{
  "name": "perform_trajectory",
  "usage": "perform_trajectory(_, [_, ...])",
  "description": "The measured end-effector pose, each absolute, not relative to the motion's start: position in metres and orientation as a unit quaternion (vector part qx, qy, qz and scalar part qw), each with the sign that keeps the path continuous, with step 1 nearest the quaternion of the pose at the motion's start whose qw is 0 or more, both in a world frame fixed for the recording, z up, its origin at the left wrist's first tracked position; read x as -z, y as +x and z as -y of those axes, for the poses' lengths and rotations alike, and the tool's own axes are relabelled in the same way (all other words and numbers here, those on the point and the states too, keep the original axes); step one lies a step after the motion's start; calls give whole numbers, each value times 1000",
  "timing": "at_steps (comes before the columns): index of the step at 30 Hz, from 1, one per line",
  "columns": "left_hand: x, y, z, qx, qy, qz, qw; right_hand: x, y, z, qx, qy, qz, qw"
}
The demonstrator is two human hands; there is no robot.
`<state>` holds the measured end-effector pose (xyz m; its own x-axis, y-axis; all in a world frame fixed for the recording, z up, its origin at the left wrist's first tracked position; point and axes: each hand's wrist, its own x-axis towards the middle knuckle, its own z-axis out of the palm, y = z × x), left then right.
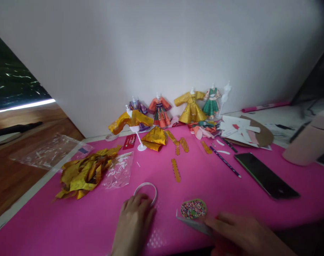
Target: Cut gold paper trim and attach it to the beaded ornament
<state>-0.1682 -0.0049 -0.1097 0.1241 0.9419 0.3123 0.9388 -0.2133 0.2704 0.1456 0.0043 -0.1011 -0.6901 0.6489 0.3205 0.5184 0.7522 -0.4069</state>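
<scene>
Presently, left hand (135, 220) touches a thin white ring (145, 184) on the pink-covered worktop (103, 220), grip undeterminable. Right hand (239, 227) has its grip around a grey pointed metal tool (195, 224), beside an oval multicolour-speckled piece (194, 208).

Single head-worn view, facing forward and down, close above a pink mat (92, 220)

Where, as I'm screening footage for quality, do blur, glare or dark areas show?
Head view: right hand and metal tool look blurred, left hand somewhat clearer; head view: pink bottle at the right looks soft; head view: pale reflections streak the dark green surface, upper left; head view: the top right corner falls dark.
</scene>
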Motion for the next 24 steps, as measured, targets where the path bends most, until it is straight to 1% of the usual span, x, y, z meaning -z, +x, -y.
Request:
perform_trajectory(2, [110, -166, 5, -267, 735, -623, 9, 95, 144, -5, -174, -344, 900, 205])
perform_trajectory(3, [110, -163, 6, -307, 728, -612, 28, 92, 143, -5, -188, -353, 895, 196])
perform_trajectory(5, [107, -154, 9, -365, 717, -583, 113, 88, 140, -6, -207, -364, 889, 186])
perform_trajectory(8, [96, -138, 13, -389, 696, -547, 255, 88, 138, -5, -210, -360, 892, 176])
perform_trajectory(11, [85, -124, 12, -404, 669, -531, 327, 92, 139, -6, -187, -355, 899, 177])
perform_trajectory(17, [80, -116, 12, -410, 642, -526, 377, 97, 136, -8, -165, -340, 908, 180])
perform_trajectory(24, [82, -117, 13, -413, 643, -528, 371, 92, 134, -5, -187, -342, 904, 175])
